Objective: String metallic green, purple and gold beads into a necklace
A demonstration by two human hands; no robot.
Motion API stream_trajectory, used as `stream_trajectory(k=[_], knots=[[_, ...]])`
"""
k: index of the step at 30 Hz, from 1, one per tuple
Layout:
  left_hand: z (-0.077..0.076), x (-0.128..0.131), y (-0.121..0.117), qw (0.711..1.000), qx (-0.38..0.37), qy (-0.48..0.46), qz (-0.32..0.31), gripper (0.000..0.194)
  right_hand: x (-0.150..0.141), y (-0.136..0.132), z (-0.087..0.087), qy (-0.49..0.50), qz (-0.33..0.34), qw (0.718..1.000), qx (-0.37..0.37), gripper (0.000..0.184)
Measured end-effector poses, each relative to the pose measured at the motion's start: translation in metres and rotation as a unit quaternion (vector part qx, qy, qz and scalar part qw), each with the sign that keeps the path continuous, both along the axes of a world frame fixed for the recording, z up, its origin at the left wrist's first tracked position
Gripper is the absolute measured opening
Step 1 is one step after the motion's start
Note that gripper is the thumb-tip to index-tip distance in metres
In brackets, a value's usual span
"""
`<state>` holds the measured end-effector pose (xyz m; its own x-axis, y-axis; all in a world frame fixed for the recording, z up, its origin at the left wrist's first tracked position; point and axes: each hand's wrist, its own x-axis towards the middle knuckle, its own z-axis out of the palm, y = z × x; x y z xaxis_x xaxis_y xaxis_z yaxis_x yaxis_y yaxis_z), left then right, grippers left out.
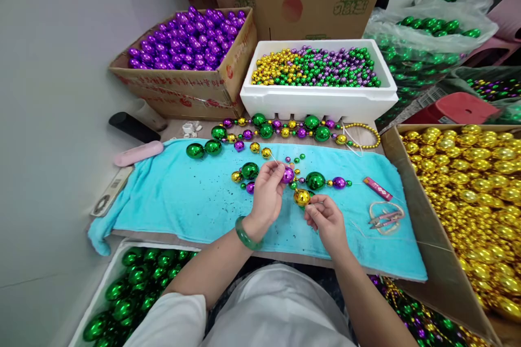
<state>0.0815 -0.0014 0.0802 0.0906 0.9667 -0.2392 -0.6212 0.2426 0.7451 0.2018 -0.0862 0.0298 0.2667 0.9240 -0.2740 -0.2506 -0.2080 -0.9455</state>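
My left hand [267, 192], a green bangle on its wrist, pinches a shiny purple bead [287, 174] above the turquoise towel [179, 195]. A thin pale strand or needle rises from its fingertips toward a gold bead [266, 153]. At the right edge of a larger gold bead [302, 198], the fingers of my right hand [329, 222] are closed on it. Small green and gold beads lie between the two hands. Around them on the towel are big green beads [315, 180], another purple bead [338, 182] and several small loose ones [297, 160].
Finished-looking bead strands [266, 130] run along the towel's back edge. Behind stand a carton of purple beads [171, 84] and a white foam box [317, 102]. Thread snips [385, 220] and a red packet [377, 188] lie right, beside a carton of gold beads [427, 227].
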Motion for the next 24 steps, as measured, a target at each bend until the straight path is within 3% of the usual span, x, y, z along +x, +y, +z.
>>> stream_trajectory(k=[4, 7, 12, 18, 21, 24], knots=[[0.006, -0.003, 0.006, 0.998, 0.021, 0.04, -0.052, 0.016, 0.008, -0.002, -0.001, 0.009, 0.034, 0.999, -0.015, 0.035], [0.011, -0.006, 0.013, 0.992, 0.048, 0.09, -0.069, 0.009, 0.018, -0.001, 0.0, -0.055, 0.051, 0.997, -0.006, 0.031], [0.02, 0.002, 0.012, 0.982, 0.092, 0.135, -0.094, 0.004, 0.034, 0.002, 0.016, -0.172, -0.029, 0.984, 0.048, 0.027], [0.038, 0.019, 0.002, 0.96, 0.138, 0.187, -0.156, 0.011, 0.034, 0.008, 0.046, -0.143, -0.01, 0.982, 0.119, 0.026], [0.047, 0.025, 0.0, 0.955, 0.167, 0.191, -0.156, 0.011, 0.033, 0.013, 0.05, -0.127, 0.031, 0.984, 0.122, 0.024], [0.053, 0.029, 0.0, 0.974, 0.13, 0.134, -0.126, 0.01, 0.033, 0.014, 0.046, -0.092, 0.056, 0.989, 0.103, 0.026]])
